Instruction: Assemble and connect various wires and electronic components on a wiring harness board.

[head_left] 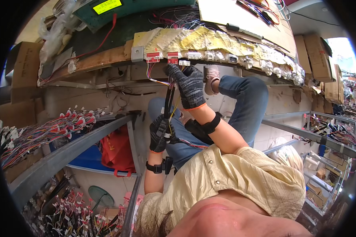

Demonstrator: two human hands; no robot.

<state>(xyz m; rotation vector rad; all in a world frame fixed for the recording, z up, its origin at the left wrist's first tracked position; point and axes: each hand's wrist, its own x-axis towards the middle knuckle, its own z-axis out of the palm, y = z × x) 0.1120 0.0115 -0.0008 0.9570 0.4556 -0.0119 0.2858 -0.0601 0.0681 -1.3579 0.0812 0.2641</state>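
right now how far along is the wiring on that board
Done: red and white connectors already sit along the board edge. In hand: the left hand grips a wire bundle while the right hand reaches up by the connectors. Left: many loose harnesses hang on the rail.

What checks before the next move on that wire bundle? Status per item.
1. Left hand grip on the wire bundle: ok, glove closed around its lower part.
2. Right hand at the bundle's top, under the red connectors: ok, fingers on the wires.
3. Bundle straight between both hands: ok, runs near vertical.
4. Wires seated in connectors: cannot tell, too small.
5. Both gloves on: ok.
6. Loose harnesses on the left rail apart from the hands: ok.
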